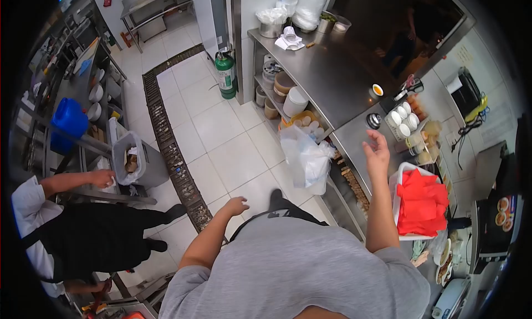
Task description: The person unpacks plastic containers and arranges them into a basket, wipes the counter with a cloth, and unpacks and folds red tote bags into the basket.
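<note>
My right hand (377, 147) reaches over the steel counter (349, 133), its thumb and fingers apart with nothing held. Just beyond its fingertips sits a round black-and-silver object (374, 120) that looks like a call bell. To its right is a rack of white cups (403, 119), and farther back stands a small bowl with orange contents (377, 90). A white tub (407, 169) full of folded red cloths or napkins (422, 200) stands beside my right forearm. My left hand (237, 205) hangs by my waist above the tiled floor, fingers loosely stretched and holding nothing.
A white plastic bag (306, 161) hangs at the counter's edge. Tubs (295, 102) fill the shelf below. At left, a person in a black apron (94, 236) stands by a grey bin (141, 161). A floor drain (166, 130) and a green extinguisher (226, 75) lie ahead.
</note>
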### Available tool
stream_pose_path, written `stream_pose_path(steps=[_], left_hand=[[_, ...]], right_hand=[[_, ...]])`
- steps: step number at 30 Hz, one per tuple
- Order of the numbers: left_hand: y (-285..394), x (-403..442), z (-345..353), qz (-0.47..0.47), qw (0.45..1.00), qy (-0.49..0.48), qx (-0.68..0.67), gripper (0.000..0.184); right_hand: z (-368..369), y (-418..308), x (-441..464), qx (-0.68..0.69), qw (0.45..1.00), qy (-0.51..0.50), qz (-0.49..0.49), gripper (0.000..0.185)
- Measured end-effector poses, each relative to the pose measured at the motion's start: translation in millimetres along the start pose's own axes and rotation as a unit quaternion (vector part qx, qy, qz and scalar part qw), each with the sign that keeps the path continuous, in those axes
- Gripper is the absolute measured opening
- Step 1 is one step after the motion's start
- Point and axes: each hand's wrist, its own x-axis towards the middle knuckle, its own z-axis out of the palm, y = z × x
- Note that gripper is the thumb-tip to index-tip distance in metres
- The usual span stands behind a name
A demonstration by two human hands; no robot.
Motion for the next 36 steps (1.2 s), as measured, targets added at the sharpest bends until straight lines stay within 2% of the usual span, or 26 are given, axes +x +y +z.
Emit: stream_pose_path(steps=[2, 3, 4, 6, 8, 10, 15, 16, 19, 21, 22, 23, 24, 25, 26, 27, 28, 29, 31, 33, 35, 36], left_hand=[[-61.1, 21.3, 21.4, -0.021, 0.999, 0.037, 0.013, 0.05], [-108.1, 33.9, 39.2, -0.052, 0.995, 0.047, 0.074, 0.044], [-135.9, 35.7, 44.5, -0.109, 0.99, 0.018, 0.084, 0.042], [-164.3, 26.2, 27.8, -0.245, 0.968, -0.06, -0.018, 0.038], [-168.7, 26.8, -8.4, -0.324, 0.931, -0.083, -0.148, 0.034], [-171.5, 40.7, -41.0, -0.341, 0.911, -0.061, -0.222, 0.031], [-191.3, 110.5, -108.6, -0.291, 0.927, 0.122, -0.205, 0.022], [-137.1, 110.0, -148.3, -0.346, 0.873, 0.106, -0.328, 0.025], [-108.9, 182.0, -239.1, -0.23, 0.889, 0.126, -0.375, 0.029], [-78.0, 231.8, -326.2, -0.132, 0.925, 0.154, -0.322, 0.031], [-63.0, 260.9, -369.5, -0.073, 0.94, 0.22, -0.249, 0.034], [-45.4, 287.0, -418.9, 0.021, 0.935, 0.261, -0.24, 0.035], [-16.9, 307.5, -472.6, 0.067, 0.933, 0.293, -0.198, 0.036], [28.2, 313.4, -527.4, 0.127, 0.923, 0.336, -0.139, 0.037], [69.6, 327.1, -582.6, 0.183, 0.919, 0.333, -0.108, 0.041], [124.0, 328.9, -631.1, 0.227, 0.899, 0.35, -0.137, 0.046], [159.5, 352.1, -681.5, 0.272, 0.877, 0.379, -0.114, 0.052], [221.3, 333.6, -718.8, 0.379, 0.803, 0.455, -0.069, 0.056], [326.5, 292.8, -782.3, 0.503, 0.631, 0.59, -0.01, 0.061], [413.2, 224.2, -813.1, 0.529, 0.55, 0.646, -0.031, 0.064], [466.8, 194.6, -838.3, 0.58, 0.459, 0.673, -0.006, 0.062], [488.5, 187.8, -848.6, 0.596, 0.433, 0.675, 0.035, 0.059]], right_hand=[[16.3, 8.6, 19.4, 0.0, 1.0, -0.015, 0.024, 0.034], [24.1, 10.8, 31.4, 0.001, 0.999, -0.02, 0.038, 0.034], [30.9, 14.4, 44.1, 0.001, 0.998, -0.026, 0.051, 0.034], [50.8, 39.1, 74.4, 0.039, 0.996, -0.027, 0.07, 0.033], [76.7, 53.1, 111.2, 0.074, 0.993, -0.029, 0.083, 0.033], [102.1, 49.6, 139.0, 0.094, 0.99, -0.036, 0.1, 0.032], [148.5, 10.8, 202.7, 0.085, 0.989, -0.073, 0.096, 0.031], [155.1, 8.6, 214.3, 0.077, 0.991, -0.073, 0.076, 0.032], [175.3, 19.3, 243.7, 0.067, 0.995, -0.031, 0.064, 0.031], [179.7, 31.0, 254.4, 0.055, 0.993, 0.012, 0.099, 0.031], [178.6, 33.2, 258.9, 0.047, 0.99, 0.032, 0.128, 0.031], [177.7, 34.0, 269.2, 0.04, 0.987, 0.055, 0.148, 0.031], [178.9, 38.2, 271.5, 0.05, 0.983, 0.079, 0.156, 0.032], [177.7, 42.2, 279.9, 0.059, 0.98, 0.119, 0.15, 0.032], [173.6, 26.8, 287.1, 0.007, 0.978, 0.139, 0.155, 0.033], [172.7, 25.8, 293.5, 0.027, 0.975, 0.171, 0.142, 0.032], [169.0, 13.2, 301.6, -0.017, 0.97, 0.191, 0.152, 0.032], [165.2, -3.6, 308.0, -0.058, 0.962, 0.202, 0.173, 0.032], [152.5, -30.6, 327.2, -0.099, 0.953, 0.234, 0.166, 0.033], [130.4, -51.2, 348.7, -0.132, 0.95, 0.259, 0.117, 0.03], [103.5, -63.9, 376.0, -0.144, 0.947, 0.282, 0.055, 0.028], [92.1, -84.6, 392.3, -0.165, 0.936, 0.312, 0.006, 0.027]])
